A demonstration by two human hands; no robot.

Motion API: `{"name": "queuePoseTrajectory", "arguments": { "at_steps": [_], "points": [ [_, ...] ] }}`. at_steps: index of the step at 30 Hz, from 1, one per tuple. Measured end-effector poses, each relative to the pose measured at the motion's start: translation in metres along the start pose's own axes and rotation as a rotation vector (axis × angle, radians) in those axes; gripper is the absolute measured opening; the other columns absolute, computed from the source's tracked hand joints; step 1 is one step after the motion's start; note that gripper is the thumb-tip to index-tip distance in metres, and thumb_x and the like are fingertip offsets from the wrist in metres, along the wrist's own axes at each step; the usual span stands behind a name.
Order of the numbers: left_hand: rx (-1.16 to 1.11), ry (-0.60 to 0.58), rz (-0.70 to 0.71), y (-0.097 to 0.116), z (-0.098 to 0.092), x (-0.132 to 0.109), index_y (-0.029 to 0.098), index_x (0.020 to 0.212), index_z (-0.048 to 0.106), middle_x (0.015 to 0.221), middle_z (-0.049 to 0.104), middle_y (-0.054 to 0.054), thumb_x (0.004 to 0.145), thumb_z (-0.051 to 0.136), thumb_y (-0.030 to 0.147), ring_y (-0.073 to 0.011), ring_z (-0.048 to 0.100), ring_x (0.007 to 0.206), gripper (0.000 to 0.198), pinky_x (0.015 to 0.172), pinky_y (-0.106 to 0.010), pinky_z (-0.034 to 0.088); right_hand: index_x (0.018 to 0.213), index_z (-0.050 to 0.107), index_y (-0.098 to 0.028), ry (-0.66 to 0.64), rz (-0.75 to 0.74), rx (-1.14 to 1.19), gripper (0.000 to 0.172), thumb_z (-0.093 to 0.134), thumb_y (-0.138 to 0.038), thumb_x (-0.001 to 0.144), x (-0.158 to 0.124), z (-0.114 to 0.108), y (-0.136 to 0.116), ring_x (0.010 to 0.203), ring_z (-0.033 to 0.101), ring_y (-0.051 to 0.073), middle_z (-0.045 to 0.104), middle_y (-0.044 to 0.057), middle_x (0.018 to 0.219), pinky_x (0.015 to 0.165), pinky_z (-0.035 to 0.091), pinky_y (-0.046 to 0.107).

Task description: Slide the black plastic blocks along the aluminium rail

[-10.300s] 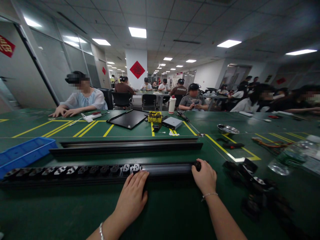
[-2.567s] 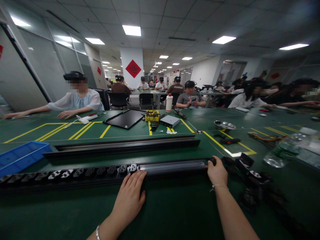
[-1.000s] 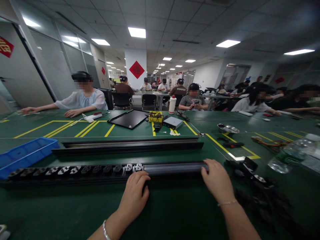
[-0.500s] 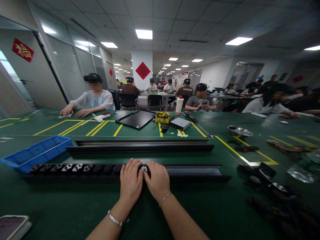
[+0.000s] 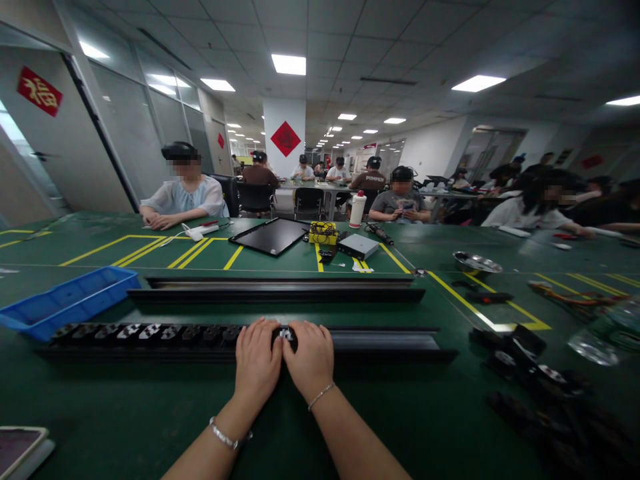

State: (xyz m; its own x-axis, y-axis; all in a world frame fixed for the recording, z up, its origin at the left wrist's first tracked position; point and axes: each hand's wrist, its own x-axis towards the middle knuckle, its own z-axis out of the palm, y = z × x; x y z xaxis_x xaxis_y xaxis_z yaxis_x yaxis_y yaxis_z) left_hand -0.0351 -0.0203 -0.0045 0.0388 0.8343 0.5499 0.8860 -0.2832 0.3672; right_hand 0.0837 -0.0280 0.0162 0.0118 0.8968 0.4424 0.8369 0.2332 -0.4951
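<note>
A long black channel rail (image 5: 390, 342) lies across the table before me, its left part filled with a row of black socket-like modules (image 5: 193, 333), several showing pale faces. One more black module (image 5: 285, 335) sits in the channel between my hands. My left hand (image 5: 257, 360) is closed over the rail, thumb against this module and fingers curling over the far edge. From the other side, my right hand (image 5: 311, 357) grips the same module, its thumb close to the left one. The fingertips of both hands are partly hidden behind the rail.
Behind lies a second black rail (image 5: 280, 295). A blue tray (image 5: 70, 303) stands at the left, a phone (image 5: 23, 450) at the near left. Dark modules (image 5: 545, 393) are heaped right, near a plastic bottle (image 5: 607, 337) and metal bowl (image 5: 477, 263). People sit across the table.
The view has shifted slightly. Both hands remain around the module in the rail, with a little more of it showing. A person across the table has brought their hands together.
</note>
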Motion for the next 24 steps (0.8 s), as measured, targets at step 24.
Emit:
{"name": "queuePoseTrajectory", "arguments": {
  "at_steps": [24],
  "points": [
    [0.012,0.016,-0.021,-0.0005,0.0012,0.0007,0.019,0.108,0.055,0.113,0.062,-0.009,0.086,0.039,0.023,-0.0237,0.049,0.117,0.028,0.105,-0.049,0.029,0.096,0.059,-0.022,0.040,0.082,0.031,0.021,0.054,-0.026,0.076,0.0017,0.0008,-0.0021,0.099,0.055,0.020,0.067,0.004,0.097,0.098,0.025,0.040]
  ]
}}
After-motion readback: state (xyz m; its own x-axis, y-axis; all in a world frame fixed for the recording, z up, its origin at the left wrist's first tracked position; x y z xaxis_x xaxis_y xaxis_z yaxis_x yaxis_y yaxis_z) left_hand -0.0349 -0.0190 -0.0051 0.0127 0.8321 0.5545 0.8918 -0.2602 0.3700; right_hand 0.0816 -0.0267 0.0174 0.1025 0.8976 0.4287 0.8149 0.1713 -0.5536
